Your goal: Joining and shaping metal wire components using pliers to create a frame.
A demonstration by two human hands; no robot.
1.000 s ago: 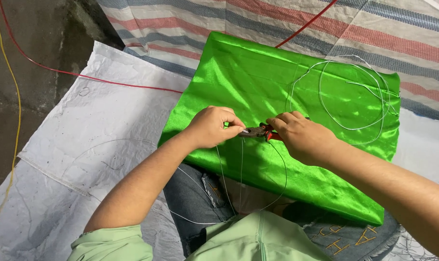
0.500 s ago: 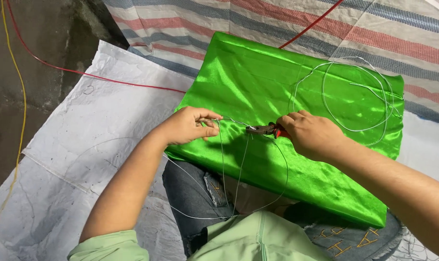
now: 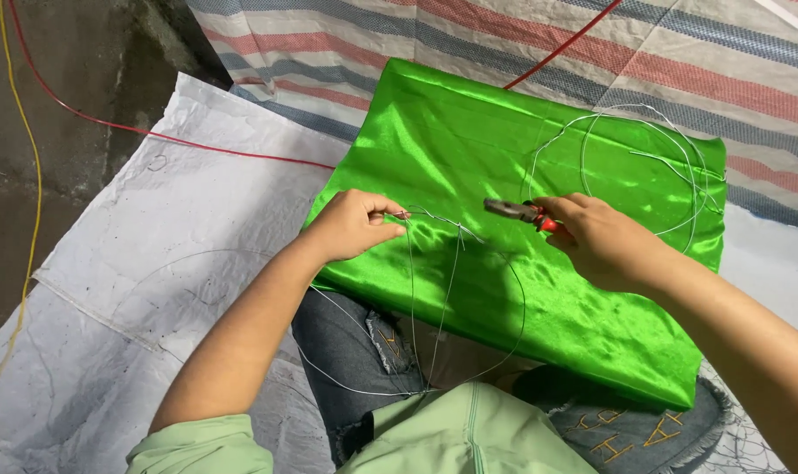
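Note:
My left hand (image 3: 351, 226) pinches a thin silver wire (image 3: 434, 290) at its twisted end, and the wire loops down over my lap. My right hand (image 3: 596, 239) grips red-handled pliers (image 3: 515, 211), whose jaws point left, a short gap from the wire's twisted end. Both hands hover over a shiny green satin cloth (image 3: 469, 149) spread across my knees. A loose coil of the same wire (image 3: 632, 167) lies on the cloth's far right corner.
A white woven sack sheet (image 3: 153, 263) covers the floor on the left. A striped tarp (image 3: 522, 39) lies beyond the cloth. A red cable (image 3: 136, 132) and a yellow cable (image 3: 30, 193) run over the bare concrete floor (image 3: 57, 79).
My hands were together with the pliers on the wire. Now they have parted: the left hand has drawn the wire end leftward, and the right hand holds the pliers away from it.

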